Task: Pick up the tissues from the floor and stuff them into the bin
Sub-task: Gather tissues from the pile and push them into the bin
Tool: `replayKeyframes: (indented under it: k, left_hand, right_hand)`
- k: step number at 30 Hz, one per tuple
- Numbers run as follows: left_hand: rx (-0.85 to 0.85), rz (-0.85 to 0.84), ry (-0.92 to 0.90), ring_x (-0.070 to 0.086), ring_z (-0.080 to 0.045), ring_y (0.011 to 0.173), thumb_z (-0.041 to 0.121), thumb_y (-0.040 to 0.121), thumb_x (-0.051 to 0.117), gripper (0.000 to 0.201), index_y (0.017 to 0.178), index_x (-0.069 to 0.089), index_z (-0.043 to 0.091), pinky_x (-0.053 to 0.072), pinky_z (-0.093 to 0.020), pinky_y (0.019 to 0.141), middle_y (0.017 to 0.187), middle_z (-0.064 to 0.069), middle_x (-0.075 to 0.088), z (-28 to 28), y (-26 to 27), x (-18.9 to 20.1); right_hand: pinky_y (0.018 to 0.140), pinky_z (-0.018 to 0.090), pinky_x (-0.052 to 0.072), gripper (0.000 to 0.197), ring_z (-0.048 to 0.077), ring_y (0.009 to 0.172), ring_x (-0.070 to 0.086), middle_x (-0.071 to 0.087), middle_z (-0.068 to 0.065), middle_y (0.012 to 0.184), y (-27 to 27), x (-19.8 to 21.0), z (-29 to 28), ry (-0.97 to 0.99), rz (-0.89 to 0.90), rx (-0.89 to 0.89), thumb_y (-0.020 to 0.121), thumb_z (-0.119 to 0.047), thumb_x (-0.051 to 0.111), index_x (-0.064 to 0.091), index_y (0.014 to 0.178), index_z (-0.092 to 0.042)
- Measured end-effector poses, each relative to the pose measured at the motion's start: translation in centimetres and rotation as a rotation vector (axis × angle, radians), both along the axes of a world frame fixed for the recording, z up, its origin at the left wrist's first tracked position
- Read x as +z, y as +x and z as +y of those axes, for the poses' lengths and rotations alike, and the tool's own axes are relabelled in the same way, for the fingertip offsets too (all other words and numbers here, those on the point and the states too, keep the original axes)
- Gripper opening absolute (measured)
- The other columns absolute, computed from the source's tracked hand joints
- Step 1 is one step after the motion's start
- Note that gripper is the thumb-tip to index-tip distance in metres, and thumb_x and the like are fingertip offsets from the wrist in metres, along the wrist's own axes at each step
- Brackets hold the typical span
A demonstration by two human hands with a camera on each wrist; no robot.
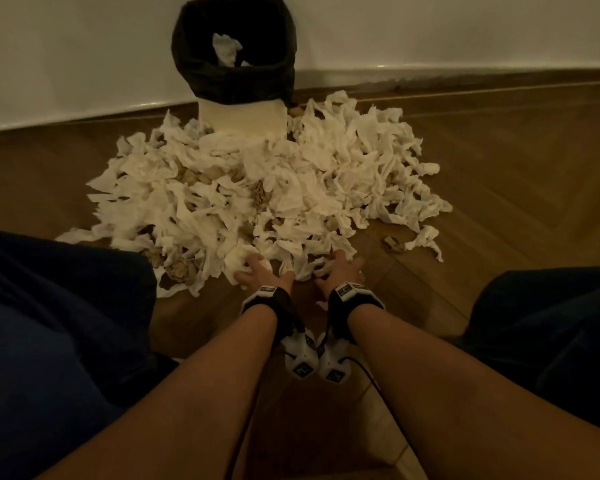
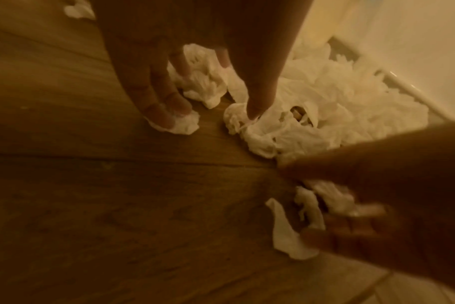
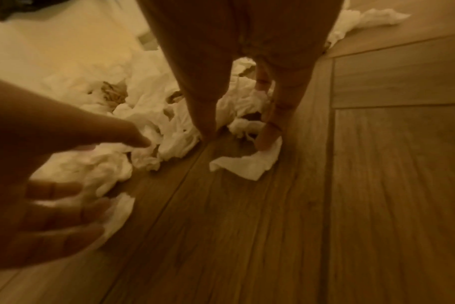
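Note:
A wide pile of crumpled white tissues (image 1: pixel 257 188) covers the wooden floor in front of a bin (image 1: pixel 234 81) with a black liner, which stands against the wall. One tissue (image 1: pixel 226 48) lies inside the bin. Both hands reach the pile's near edge, side by side. My left hand (image 1: pixel 257 270) spreads over tissues; its fingers (image 2: pixel 161 111) touch a small wad (image 2: pixel 185 125) and the thumb rests on another. My right hand (image 1: pixel 338 268) is spread too, its fingers (image 3: pixel 270 131) pressing a flat tissue (image 3: pixel 247 164) onto the floor. Neither hand has closed round anything.
My knees in dark trousers frame the scene at left (image 1: pixel 49 323) and right (image 1: pixel 551 323). A small brown paper scrap (image 1: pixel 392 243) lies right of the pile, and brown crumpled bits (image 1: pixel 181 270) sit among the tissues. Bare wooden floor (image 1: pixel 516 168) stretches to the right.

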State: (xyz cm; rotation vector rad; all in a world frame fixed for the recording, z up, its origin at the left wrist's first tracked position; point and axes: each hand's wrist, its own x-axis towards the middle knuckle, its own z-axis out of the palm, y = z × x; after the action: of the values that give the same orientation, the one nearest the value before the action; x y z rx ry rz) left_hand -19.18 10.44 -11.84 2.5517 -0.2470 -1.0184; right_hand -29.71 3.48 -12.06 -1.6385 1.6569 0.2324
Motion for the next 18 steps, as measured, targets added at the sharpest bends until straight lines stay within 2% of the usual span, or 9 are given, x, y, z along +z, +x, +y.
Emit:
replayKeyframes:
  k: [3,5,6,10,14,15,16,18]
  left_hand:
    - [-0.067,-0.169,0.036,0.029,-0.038,0.115,0.048,0.076,0.062,0.061,0.122,0.027,0.027,0.039,-0.048,0.088,0.13,-0.012,0.016,0.2,0.0,-0.3]
    - [-0.08,-0.206,0.063,0.025,-0.038,0.114,0.053,0.075,0.059,0.059,0.119,0.028,0.029,0.037,-0.049,0.089,0.129,-0.01,0.013,0.5,0.3,-0.7]
    - [-0.093,-0.204,0.074,0.025,-0.038,0.114,0.055,0.075,0.059,0.057,0.117,0.029,0.031,0.037,-0.049,0.088,0.129,-0.008,0.011,0.5,0.5,-0.9]
    - [-0.234,-0.196,0.109,0.027,-0.041,0.114,0.06,0.074,0.059,0.05,0.114,0.038,0.037,0.04,-0.047,0.087,0.13,-0.006,0.009,0.1,1.0,-1.5]
    - [-0.306,-0.169,0.078,0.038,-0.036,0.106,0.072,0.068,0.058,0.054,0.101,0.046,0.031,0.041,-0.039,0.078,0.131,-0.007,0.018,-0.1,1.1,-1.8]
    - [-0.285,-0.142,0.035,0.042,-0.035,0.105,0.07,0.067,0.061,0.059,0.103,0.044,0.027,0.045,-0.039,0.083,0.131,-0.01,0.026,-0.1,1.2,-1.8]
    - [-0.294,-0.142,0.007,0.047,-0.034,0.105,0.061,0.069,0.067,0.062,0.11,0.04,0.022,0.046,-0.041,0.088,0.131,-0.012,0.035,-0.2,1.4,-2.0]
    - [-0.389,-0.178,0.039,0.051,-0.032,0.105,0.038,0.078,0.069,0.053,0.118,0.046,0.012,0.043,-0.037,0.098,0.128,-0.016,0.043,-0.4,1.9,-2.1]
  right_hand:
    - [0.095,0.044,0.045,0.069,0.044,0.124,0.036,0.016,0.016,0.142,0.6,0.0,0.3,-0.02,0.063,0.132,0.08,-0.044,0.066,0.028,0.136,-0.03]
    - [0.098,0.048,0.043,0.074,0.046,0.124,0.036,0.013,0.018,0.144,0.6,-0.2,0.5,-0.028,0.117,0.222,0.079,-0.055,0.06,0.024,0.139,-0.031]
    - [0.097,0.049,0.044,0.071,0.047,0.123,0.036,0.014,0.018,0.143,0.6,-0.3,0.6,-0.043,0.12,0.248,0.079,-0.058,0.057,0.027,0.137,-0.031]
    - [0.092,0.047,0.043,0.049,0.046,0.122,0.033,0.016,0.016,0.143,0.6,0.0,0.7,-0.142,0.121,0.378,0.084,-0.052,0.054,0.04,0.126,-0.03]
    - [0.102,0.047,0.035,0.045,0.043,0.129,0.026,0.009,0.013,0.149,1.2,0.4,0.3,-0.125,0.14,0.445,0.089,-0.043,0.05,0.043,0.13,-0.026]
    - [0.104,0.046,0.033,0.042,0.042,0.13,0.024,0.009,0.012,0.15,1.4,0.5,0.2,-0.109,0.128,0.432,0.091,-0.038,0.05,0.045,0.13,-0.024]
    - [0.105,0.045,0.032,0.039,0.041,0.131,0.024,0.01,0.012,0.15,1.4,0.4,0.2,-0.109,0.117,0.427,0.093,-0.032,0.048,0.047,0.13,-0.021]
    - [0.107,0.042,0.034,0.034,0.038,0.133,0.027,0.016,0.012,0.151,1.5,0.3,0.0,-0.132,0.104,0.438,0.095,-0.02,0.045,0.051,0.128,-0.013]
